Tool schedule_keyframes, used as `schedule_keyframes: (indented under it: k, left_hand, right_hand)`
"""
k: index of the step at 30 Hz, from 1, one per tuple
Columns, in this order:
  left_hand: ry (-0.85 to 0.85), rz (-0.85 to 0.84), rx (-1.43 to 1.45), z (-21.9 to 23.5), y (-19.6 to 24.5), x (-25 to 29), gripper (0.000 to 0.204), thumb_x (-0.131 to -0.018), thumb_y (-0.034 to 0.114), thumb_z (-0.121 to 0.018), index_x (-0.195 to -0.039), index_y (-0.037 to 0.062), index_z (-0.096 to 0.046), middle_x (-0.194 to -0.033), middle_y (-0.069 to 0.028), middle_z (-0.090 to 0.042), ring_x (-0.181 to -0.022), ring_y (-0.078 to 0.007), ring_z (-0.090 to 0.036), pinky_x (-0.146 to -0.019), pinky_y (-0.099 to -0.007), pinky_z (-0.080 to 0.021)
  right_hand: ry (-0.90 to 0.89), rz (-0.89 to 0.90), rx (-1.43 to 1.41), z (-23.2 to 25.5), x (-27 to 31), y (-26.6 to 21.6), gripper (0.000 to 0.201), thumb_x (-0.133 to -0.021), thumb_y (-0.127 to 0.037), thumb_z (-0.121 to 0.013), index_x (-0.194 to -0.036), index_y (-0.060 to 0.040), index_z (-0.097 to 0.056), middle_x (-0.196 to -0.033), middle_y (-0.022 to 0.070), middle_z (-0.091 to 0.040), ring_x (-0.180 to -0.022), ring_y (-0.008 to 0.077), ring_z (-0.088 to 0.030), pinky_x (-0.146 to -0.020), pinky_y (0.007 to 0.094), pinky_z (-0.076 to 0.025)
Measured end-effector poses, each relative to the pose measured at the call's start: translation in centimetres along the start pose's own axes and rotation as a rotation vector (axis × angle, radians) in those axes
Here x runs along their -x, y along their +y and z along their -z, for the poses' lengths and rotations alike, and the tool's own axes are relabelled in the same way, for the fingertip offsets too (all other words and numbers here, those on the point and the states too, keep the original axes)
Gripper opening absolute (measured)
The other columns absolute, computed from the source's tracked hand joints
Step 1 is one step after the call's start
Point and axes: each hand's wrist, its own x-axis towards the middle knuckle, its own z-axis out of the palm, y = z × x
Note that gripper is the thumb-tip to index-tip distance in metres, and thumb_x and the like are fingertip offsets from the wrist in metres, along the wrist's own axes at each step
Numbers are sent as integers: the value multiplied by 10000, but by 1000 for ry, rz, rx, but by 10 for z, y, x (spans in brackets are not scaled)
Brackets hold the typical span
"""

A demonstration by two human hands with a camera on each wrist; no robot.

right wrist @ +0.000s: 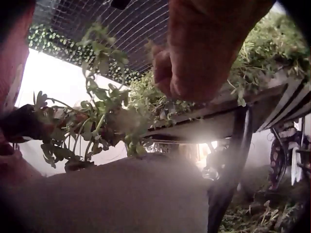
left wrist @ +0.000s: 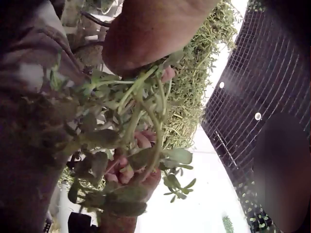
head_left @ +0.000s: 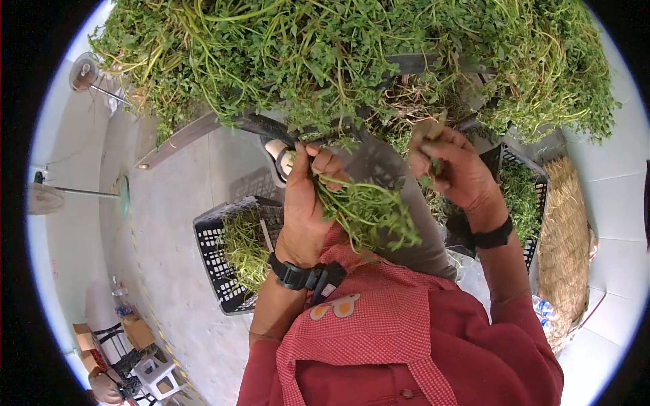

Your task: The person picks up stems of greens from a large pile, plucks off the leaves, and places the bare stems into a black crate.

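Observation:
In the head view the left hand [head_left: 306, 203] grips a small bunch of leafy green stems [head_left: 372, 213], whose leafy ends hang toward the right over the lap. To its right, the raised right hand [head_left: 455, 166] has its fingers curled and pinches a small bit of greenery [head_left: 428, 181]. The two hands are apart. In the left wrist view the held stems [left wrist: 141, 111] spread below the left hand [left wrist: 150, 34]. The right wrist view has the right hand [right wrist: 201, 53] near the heap, its fingertips partly hidden.
A large heap of greens [head_left: 325, 61] lies on the table ahead. Black crates with greens stand at the left [head_left: 227, 298] and right [head_left: 542, 186]. A rolled straw mat [head_left: 565, 250] is at the far right, and a white stool [head_left: 157, 377] at the lower left.

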Motion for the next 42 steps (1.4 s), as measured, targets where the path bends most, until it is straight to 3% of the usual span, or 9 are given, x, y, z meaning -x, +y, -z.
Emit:
schedule_keyframes:
  k: [4, 9, 12, 24, 29, 31, 34, 36, 42]
  left_hand:
    - [70, -42, -118, 1, 0, 0, 282, -945, 338, -440, -830, 96, -528, -681, 35, -425, -609, -79, -378, -529, -207, -395]
    - [71, -4, -95, 10, 0, 0, 258, -952, 335, -427, -843, 114, -505, -722, 4, -488, -620, -103, -451, -582, -246, -441]
    - [97, -14, -138, 9, -2, 3, 248, -948, 327, -441, -852, 109, -509, -740, -10, -519, -631, -110, -484, -586, -260, -464]
    - [125, -23, -263, 4, -5, 14, 273, -940, 343, -455, -922, 82, -534, -806, -86, -620, -637, -140, -572, -583, -299, -510]
    - [137, -66, -591, 2, -21, 21, 285, -940, 337, -456, -944, 64, -539, -809, -103, -635, -623, -162, -590, -576, -317, -523]
    - [-85, 17, -397, 14, -21, 20, 280, -941, 329, -455, -939, 61, -537, -816, -118, -640, -624, -186, -606, -590, -328, -538]
    - [91, 5, -319, 2, -13, 24, 285, -948, 327, -435, -939, 60, -535, -814, -116, -639, -624, -203, -617, -600, -329, -543]
    - [79, -24, -383, 8, -9, 18, 290, -960, 321, -401, -933, 62, -528, -901, -123, -635, -710, -209, -629, -674, -340, -553]
    - [82, -4, -184, 10, -18, 9, 277, -973, 299, -367, -896, 78, -516, -1050, -123, -612, -865, -230, -621, -810, -366, -539]
  right_hand:
    - [-139, 58, 86, -15, 5, 0, 132, -877, -112, -540, -978, -30, -562, -737, -3, -539, -586, 62, -475, -486, 208, -357]
    - [-26, 389, 997, -36, 8, -17, 165, -813, -144, -656, -909, -13, -630, -737, 9, -614, -631, 71, -550, -548, 215, -426]
    - [-5, 215, 1148, -46, 3, -4, 170, -787, -152, -674, -902, -29, -652, -696, 62, -632, -584, 87, -557, -535, 236, -435]
    - [-77, 211, 1026, -21, -3, 24, 164, -737, -105, -676, -856, 7, -662, -703, 95, -654, -614, 97, -587, -575, 267, -460]
    - [252, 270, 1429, -18, -6, 34, 184, -736, -105, -652, -877, 13, -646, -683, 100, -632, -620, 116, -584, -583, 285, -461]
    - [326, 353, 1322, 15, -16, 39, 175, -752, -125, -642, -847, 21, -637, -698, 103, -635, -625, 129, -581, -579, 289, -461]
    - [401, 222, 840, 31, 0, 17, 188, -800, -171, -613, -848, 11, -614, -770, 88, -644, -656, 160, -571, -560, 290, -455]
    - [165, 155, 4, 37, 11, 6, 255, -855, -223, -577, -976, 0, -546, -737, 20, -572, -657, 107, -513, -554, 214, -404]
    - [141, -10, 335, 2, 22, 5, 201, -873, -133, -531, -1048, -36, -559, -754, 13, -586, -607, 72, -506, -497, 196, -386]
